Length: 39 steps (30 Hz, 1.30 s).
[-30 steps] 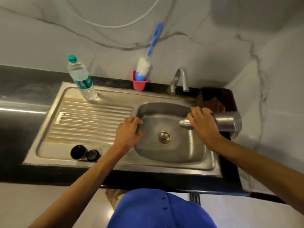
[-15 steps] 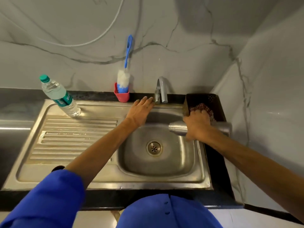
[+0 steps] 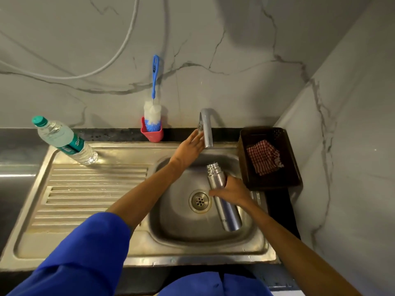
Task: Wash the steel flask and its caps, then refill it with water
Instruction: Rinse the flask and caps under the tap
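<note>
The uncapped steel flask (image 3: 222, 197) stands over the right side of the sink basin (image 3: 175, 221), its threaded mouth just below the tap spout. My right hand (image 3: 232, 190) grips the flask around its middle. My left hand (image 3: 189, 146) reaches to the chrome tap (image 3: 207, 129), fingers straight and touching the tap's left side near its base. No water is seen running. The flask's caps are hidden behind my blue left sleeve.
A plastic water bottle (image 3: 64, 141) with a green cap stands at the drainboard's back left. A blue bottle brush (image 3: 153, 107) sits in a red holder (image 3: 152, 133) against the wall. A dark basket (image 3: 269, 157) right of the sink holds a red checked cloth (image 3: 264, 158).
My left hand moved from the basin's left rim up to the tap. My right hand turned the flask from lying sideways to upright, mouth under the spout. The view shifted, hiding the caps.
</note>
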Available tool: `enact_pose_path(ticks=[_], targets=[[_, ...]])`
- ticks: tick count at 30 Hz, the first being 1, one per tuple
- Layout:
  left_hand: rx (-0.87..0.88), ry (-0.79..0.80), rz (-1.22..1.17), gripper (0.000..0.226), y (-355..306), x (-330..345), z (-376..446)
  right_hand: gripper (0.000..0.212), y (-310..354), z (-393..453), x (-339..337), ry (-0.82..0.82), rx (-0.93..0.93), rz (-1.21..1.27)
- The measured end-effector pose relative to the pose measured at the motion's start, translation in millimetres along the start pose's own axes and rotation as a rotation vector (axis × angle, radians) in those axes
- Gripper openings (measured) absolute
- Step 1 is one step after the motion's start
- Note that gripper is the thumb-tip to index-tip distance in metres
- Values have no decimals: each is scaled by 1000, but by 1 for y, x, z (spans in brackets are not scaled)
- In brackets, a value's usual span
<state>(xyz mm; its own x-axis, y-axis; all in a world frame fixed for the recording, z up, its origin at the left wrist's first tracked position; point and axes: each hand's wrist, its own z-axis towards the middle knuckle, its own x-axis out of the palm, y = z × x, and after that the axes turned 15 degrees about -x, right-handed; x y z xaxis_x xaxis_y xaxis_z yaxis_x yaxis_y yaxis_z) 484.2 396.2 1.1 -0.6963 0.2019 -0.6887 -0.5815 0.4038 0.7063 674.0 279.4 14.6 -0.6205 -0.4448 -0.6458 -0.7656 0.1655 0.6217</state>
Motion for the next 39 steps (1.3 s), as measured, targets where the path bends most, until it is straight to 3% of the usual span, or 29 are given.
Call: enact_pose_path(ticks=[5,9,11,15,20,24,27,30,33,35,37,39], targets=[[-111,23,36,90,-5,5,4,74,3,16,9,-34,26,175],[-246,146,-122,85,6,26,4,72,6,28,15,-116,50,219],[-284,124,-253,89,12,26,9,67,8,31,17,-113,32,216],[-46,-26,-265,74,6,8,24,68,6,34,23,-118,9,223],[-37,49,-144,84,-7,2,26,71,-6,34,24,-174,-13,248],[-156,105,-314,87,-14,23,17,75,-17,39,23,-161,27,337],[-218,281,-408,92,-21,38,7,69,-19,41,26,-180,57,419],[-221,366,-613,103,-14,29,14,65,-12,48,30,-187,81,576],[-405,324,-1079,76,-8,27,6,76,-2,59,36,-167,85,749],[-604,254,-1395,56,-13,28,-25,64,8,62,38,-139,66,821],[-568,383,-1710,48,-33,29,-66,46,14,64,43,-128,79,900],[-400,617,-1978,75,-53,27,-103,46,18,66,50,-137,112,944]])
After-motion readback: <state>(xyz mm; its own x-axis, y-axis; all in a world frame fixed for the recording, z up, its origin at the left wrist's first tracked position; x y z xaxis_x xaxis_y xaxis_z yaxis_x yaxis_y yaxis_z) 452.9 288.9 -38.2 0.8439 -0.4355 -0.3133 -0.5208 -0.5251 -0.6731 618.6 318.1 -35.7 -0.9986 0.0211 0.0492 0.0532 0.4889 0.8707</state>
